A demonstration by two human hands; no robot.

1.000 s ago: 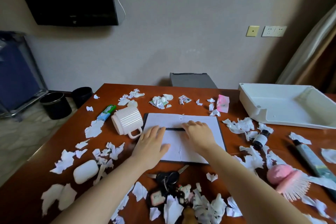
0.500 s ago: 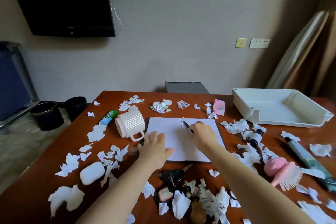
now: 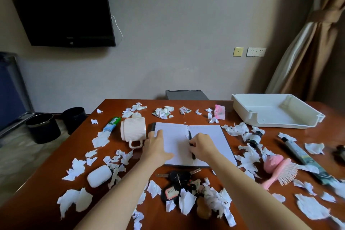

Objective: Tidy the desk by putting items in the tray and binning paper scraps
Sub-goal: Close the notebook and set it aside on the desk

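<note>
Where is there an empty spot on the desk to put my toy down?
The white tray is empty inside. Bare wood shows along the far edge behind the mug, and between the notebook and the tray. The near side around the keys and the pink brush is crowded with paper scraps.

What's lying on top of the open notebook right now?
A black pen lies along the notebook fold, pinched by the right hand. The left hand covers part of the left page.
</note>
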